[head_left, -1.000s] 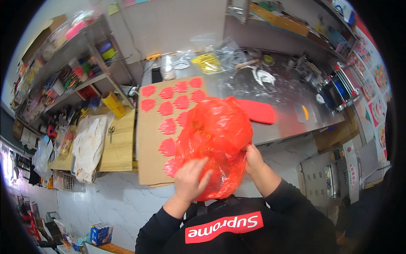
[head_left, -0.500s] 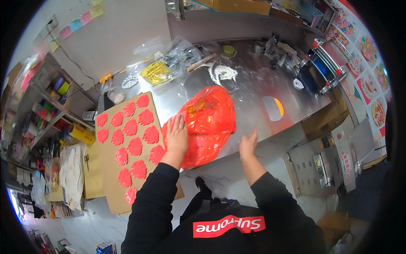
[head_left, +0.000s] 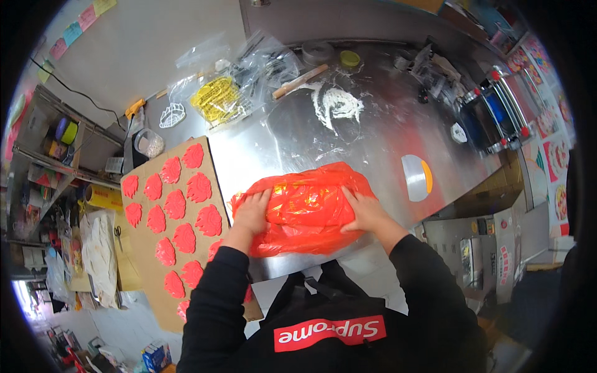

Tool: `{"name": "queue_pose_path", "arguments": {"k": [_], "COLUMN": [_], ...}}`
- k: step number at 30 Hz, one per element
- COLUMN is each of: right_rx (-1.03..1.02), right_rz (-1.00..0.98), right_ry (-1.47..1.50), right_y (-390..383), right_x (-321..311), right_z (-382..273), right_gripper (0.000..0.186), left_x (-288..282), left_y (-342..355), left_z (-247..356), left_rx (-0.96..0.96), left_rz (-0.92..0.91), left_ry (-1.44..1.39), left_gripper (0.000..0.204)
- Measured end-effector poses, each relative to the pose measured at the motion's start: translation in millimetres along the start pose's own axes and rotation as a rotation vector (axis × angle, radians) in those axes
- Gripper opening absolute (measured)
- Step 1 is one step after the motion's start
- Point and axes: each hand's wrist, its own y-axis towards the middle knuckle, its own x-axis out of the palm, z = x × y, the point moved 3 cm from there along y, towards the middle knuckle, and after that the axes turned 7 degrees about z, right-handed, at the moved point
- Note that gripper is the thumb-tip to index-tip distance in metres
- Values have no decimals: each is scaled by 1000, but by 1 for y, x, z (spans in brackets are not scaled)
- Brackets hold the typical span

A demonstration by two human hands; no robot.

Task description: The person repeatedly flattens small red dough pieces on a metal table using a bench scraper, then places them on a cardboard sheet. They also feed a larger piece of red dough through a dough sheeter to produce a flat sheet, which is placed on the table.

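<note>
A crumpled red plastic bag lies crosswise at the near edge of the steel table, with something yellow or gold showing through it. My left hand grips the bag's left end, fingers over the top. At the other end, my right hand clasps the plastic, its thumb and fingers on either side of a fold. What lies under my palms is hidden. Just left of the bag, a brown cardboard sheet carries rows of flat pink-red scalloped pieces.
On the steel table are a rolling pin, white powder, a scraper with an orange grip, and a bag of yellow cutters. A roller machine stands far right. Shelves line the left.
My right hand has come in from beside the table onto the bag's right end. The bag now lies crosswise, nearer me. My left hand has shifted to its left end, and the view has moved.
</note>
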Motion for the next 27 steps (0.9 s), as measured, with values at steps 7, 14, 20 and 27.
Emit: {"name": "queue_pose_path", "arguments": {"k": [7,14,20,27], "right_rx": [-127,-290,-652,-1034], "right_rz": [51,120,652,339], "right_ry": [107,211,290,797], "right_y": [28,26,-23,-79], "right_x": [22,13,-18,-28], "right_z": [34,32,15,-163], "right_gripper": [110,111,73,19], "left_x": [22,16,29,63], "left_y": [20,-25,-155,-325], "left_z": [-20,15,80,120], "left_rx": [-93,-252,-214,-569], "left_rz": [-118,255,811,891], "left_ry": [-15,-72,-203,-522], "left_gripper": [104,67,67,41]}}
